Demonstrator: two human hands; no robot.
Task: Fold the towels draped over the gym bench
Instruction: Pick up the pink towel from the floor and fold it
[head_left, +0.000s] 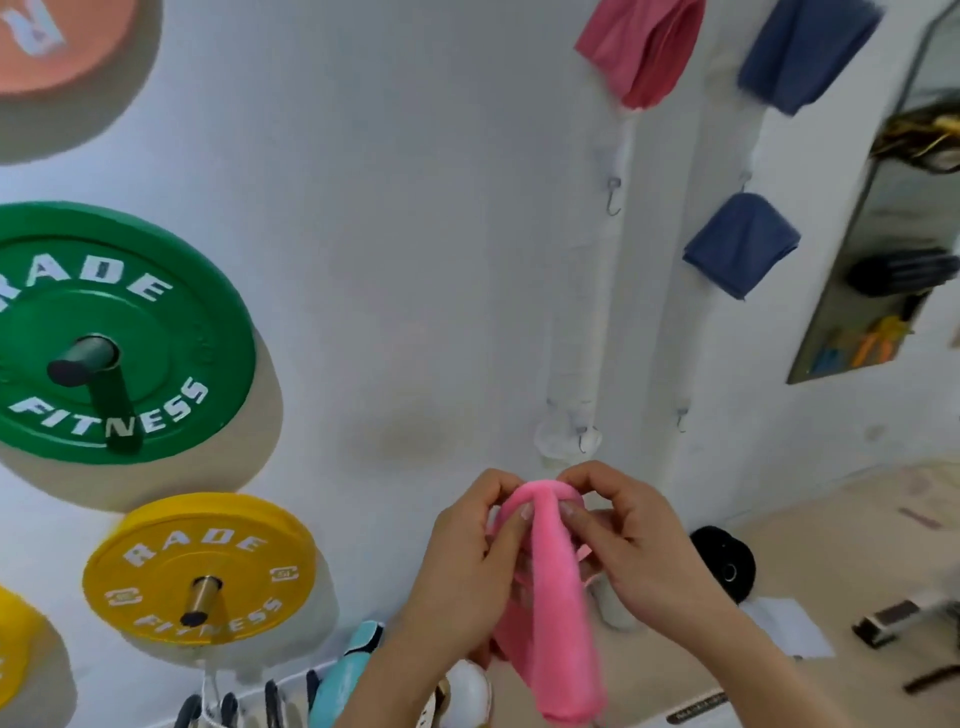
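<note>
Both hands are raised in front of a white wall (415, 208) and hold a pink towel (550, 597) between them. The left hand (467, 561) and the right hand (634, 551) each pinch the towel's upper folded edge, thumbs toward the camera and fingers curled over the top; the two hands sit close together with the fold between them. The rest of the towel hangs straight down in a narrow band toward the bottom of the view. Just above the hands a small metal hook (584, 439) is fixed to the wall. Higher on the wall hang a darker pink towel (641, 49) and two blue towels, one at the top (805, 52) and one lower (740, 244). At the left, a green weight plate (156, 291) and a yellow weight plate (171, 525) sit on wall pegs. A mirror (893, 249) leans at the right edge.
</note>
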